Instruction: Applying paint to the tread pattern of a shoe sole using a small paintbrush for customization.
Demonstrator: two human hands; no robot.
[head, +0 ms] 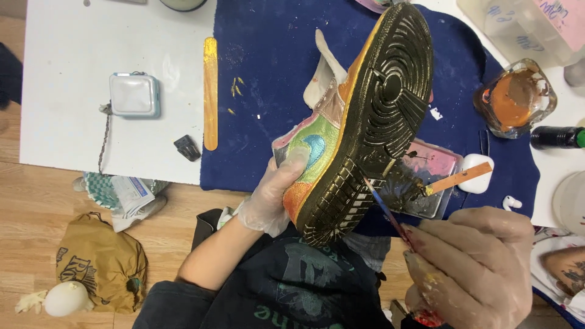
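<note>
- White tabletop [73,134] w/ a dark blue cloth [268,91] spread over its middle; wood floor [36,207] below the near edge.
- Your left hand [271,195], in a thin clear glove, is closed around the side of a multicoloured sneaker [317,152], thumb on the upper, holding it tilted w/ the sole facing up at you.
- Sole [372,116] looks dark w/ a gold-ish sheen; tread rings clearly visible.
- Your right hand [472,268], also gloved & paint-stained, pinches a thin paintbrush [387,210]; brush tip touches the sole edge near the middle of the shoe.
- Sneaker sits above the blue cloth & your lap, betw. both hands, not resting on the tabletop.
- Just beside the sole, on the cloth: a flat palette tray [426,183] smeared w/ dark paint, an orange stick [460,178] lying across it.
- Right of that: glass jar [515,97] w/ orange-brown paint, a dark bottle [556,137], a small white earbud case [478,176] w/ a loose earbud [512,202] near it.
- Left side: long wooden stick w/ gold paint [210,91] along the cloth's edge, a small white box [134,94], a small black clip [187,148].
- On the floor: brown paper bag [100,262], a white round object [66,298] beside it.
</note>
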